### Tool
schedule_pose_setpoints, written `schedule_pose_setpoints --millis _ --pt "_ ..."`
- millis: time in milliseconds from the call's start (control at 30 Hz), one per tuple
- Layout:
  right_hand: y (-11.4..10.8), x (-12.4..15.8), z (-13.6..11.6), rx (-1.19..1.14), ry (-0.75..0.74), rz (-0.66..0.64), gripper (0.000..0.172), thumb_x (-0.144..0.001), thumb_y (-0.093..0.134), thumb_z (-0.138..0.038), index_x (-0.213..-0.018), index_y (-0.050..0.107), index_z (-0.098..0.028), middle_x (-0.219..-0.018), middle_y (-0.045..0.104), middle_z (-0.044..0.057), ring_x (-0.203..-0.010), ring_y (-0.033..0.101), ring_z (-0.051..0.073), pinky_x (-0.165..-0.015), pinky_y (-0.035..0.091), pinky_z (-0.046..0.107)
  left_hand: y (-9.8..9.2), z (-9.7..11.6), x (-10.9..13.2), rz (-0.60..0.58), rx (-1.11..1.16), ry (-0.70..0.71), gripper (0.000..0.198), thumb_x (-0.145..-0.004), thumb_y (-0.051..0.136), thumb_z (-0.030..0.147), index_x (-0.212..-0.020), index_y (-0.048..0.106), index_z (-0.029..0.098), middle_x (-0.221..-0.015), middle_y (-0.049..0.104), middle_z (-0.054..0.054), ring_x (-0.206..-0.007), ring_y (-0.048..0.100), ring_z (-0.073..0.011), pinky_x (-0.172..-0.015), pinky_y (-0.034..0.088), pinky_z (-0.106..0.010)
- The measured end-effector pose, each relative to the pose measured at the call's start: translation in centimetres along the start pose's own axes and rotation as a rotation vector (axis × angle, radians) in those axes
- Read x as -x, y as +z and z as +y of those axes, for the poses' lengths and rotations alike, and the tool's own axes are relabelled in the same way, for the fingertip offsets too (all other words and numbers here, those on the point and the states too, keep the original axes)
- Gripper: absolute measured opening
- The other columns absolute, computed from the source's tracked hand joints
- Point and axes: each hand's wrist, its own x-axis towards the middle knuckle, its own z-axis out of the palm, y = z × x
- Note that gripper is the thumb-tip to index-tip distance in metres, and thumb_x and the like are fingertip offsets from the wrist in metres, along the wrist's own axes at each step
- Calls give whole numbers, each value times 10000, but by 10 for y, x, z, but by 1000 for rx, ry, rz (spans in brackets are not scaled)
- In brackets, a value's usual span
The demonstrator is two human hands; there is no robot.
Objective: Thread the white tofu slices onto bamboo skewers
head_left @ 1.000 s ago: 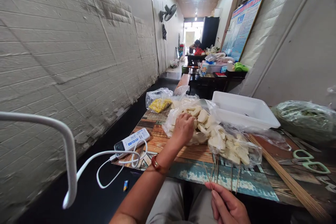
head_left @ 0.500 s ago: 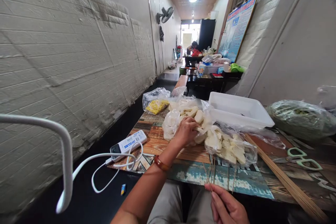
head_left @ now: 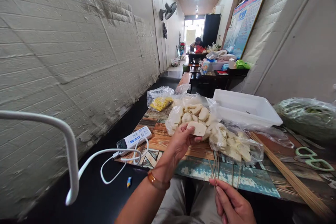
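The left hand (head_left: 183, 140) is gripping a flat, pale cream slice with rounded ends (head_left: 196, 129) between its thumb and fingers, just in front of a clear, crinkly plastic bag (head_left: 171, 121) that is holding more pale slices (head_left: 203, 113) on the wood-patterned worktop (head_left: 159, 131). The right hand (head_left: 231, 199) is pinching thin brown wooden sticks (head_left: 213, 173) by the worktop's near edge, though how many is hard to tell. A shallow white plastic tub (head_left: 244, 116) is sitting behind, and green-handled scissors (head_left: 309, 163) are lying to the right.

Left grip (head_left: 183, 138) forward, thumb above fingers, right grip (head_left: 230, 199) low in a pinch.
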Motion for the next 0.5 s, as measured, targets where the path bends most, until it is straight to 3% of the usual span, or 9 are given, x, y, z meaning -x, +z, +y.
schedule_pose_setpoints --millis 133,233,400,500 --pt "-4 1 0 54 7 -63 407 -834 652 -509 -1048 756 -178 -498 534 -50 -370 436 72 -364 369 167 4 -12 23 49 196 -83 264 -709 770 220 -921 654 113 -942 720 -95 -788 689 -183 -670 592 -264" --pt "-2 4 -5 130 -41 -37 393 -843 642 -479 -1074 752 -180 -535 558 -40 -396 460 87 -392 403 184 7 -17 34 94 242 -110 218 -754 721 183 -943 641 110 -947 719 -92 -801 702 -199 -693 603 -299" --pt "8 9 -16 278 -181 69 416 -862 594 -447 -1150 728 -178 -493 521 -49 -396 465 106 -391 402 190 13 -19 44 149 286 -154 428 -791 667 160 -1201 542 141 -965 728 -103 -785 732 -232 -706 595 -317" --pt "10 10 -19 340 -235 71 392 -868 582 -422 -1133 743 -181 -458 495 -55 -404 474 110 -441 430 193 16 -20 47 145 279 -156 382 -792 660 167 -1158 557 129 -951 730 -115 -793 734 -241 -705 587 -302"
